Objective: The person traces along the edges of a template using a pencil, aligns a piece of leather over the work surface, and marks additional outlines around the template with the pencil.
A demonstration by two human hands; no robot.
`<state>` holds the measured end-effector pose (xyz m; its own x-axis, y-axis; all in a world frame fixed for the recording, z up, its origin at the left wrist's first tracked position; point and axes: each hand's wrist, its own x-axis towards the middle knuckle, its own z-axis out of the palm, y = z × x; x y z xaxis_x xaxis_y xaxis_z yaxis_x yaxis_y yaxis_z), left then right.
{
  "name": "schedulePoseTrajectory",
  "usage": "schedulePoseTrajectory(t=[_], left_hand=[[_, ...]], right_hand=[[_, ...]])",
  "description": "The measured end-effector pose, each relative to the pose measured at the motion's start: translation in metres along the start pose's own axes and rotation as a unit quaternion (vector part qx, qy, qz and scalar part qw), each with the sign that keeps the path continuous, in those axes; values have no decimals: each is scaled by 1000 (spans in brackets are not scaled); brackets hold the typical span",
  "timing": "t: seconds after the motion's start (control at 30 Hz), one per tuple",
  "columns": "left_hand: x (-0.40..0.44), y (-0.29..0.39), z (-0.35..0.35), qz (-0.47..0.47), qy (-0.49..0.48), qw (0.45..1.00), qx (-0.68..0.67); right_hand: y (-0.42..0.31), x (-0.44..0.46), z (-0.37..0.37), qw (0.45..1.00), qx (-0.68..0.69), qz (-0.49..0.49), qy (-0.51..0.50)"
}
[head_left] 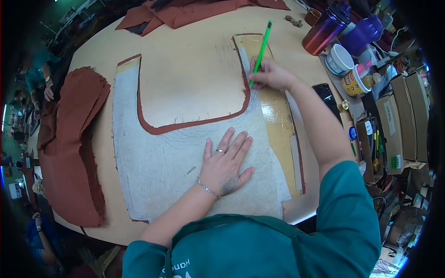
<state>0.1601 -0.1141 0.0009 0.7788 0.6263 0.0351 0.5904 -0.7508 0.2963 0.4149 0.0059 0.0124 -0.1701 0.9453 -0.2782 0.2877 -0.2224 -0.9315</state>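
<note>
A large pale grey template (148, 171) lies flat on the table, over a yellowish taped layer (278, 125) that shows along its right side. Reddish-brown fabric (185, 124) shows as a thin strip around the U-shaped cutout. My left hand (227, 162) rests palm down on the template below the cutout, fingers spread, with nothing in it. In my right hand (271, 75) is a green pencil (262, 51), held in a pinch, its lower end at the right inner edge of the cutout.
Folded reddish-brown fabric (69, 153) lies at the left, more fabric (181, 14) at the far edge. On the right are a bottle (324, 30), white tubs (340, 60), a phone (327, 98) and cardboard boxes (394, 125). Other people (34, 76) are at the left.
</note>
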Motion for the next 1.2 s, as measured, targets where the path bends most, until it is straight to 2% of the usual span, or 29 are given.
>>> schedulePoseTrajectory(t=[0.07,0.23,0.33,0.43,0.5,0.6,0.67,0.73,0.8,0.9,1.03,1.2], left_hand=[[0,-1,1,3,7,1000,-3],[2,-2,1,2,4,1000,-3],[2,-2,0,3,5,1000,-6],[9,-6,-2,8,12,999,-30],[17,-13,-4,16,1,998,-59],[69,-36,-9,26,54,987,-150],[121,-53,-13,39,104,991,-78],[173,-72,-10,26,102,994,-8],[216,-85,-6,-24,70,997,32],[238,-88,0,-77,34,995,55],[239,-89,3,-85,39,995,41],[245,-89,0,-105,21,993,50]], right_hand=[[-2,33,-20,999,-35,-18,-25],[-7,114,-46,993,-46,-75,82],[-1,134,-45,964,81,-146,206],[18,142,-44,848,320,-250,340],[21,144,-48,841,270,-236,404],[20,137,-42,835,199,-231,458],[32,146,-46,851,123,-203,469],[35,155,-50,861,57,-193,467],[42,159,-52,871,0,-193,453],[34,155,-52,877,-112,-147,444],[16,144,-41,894,-122,-100,420],[29,138,-60,856,-180,-98,474]])
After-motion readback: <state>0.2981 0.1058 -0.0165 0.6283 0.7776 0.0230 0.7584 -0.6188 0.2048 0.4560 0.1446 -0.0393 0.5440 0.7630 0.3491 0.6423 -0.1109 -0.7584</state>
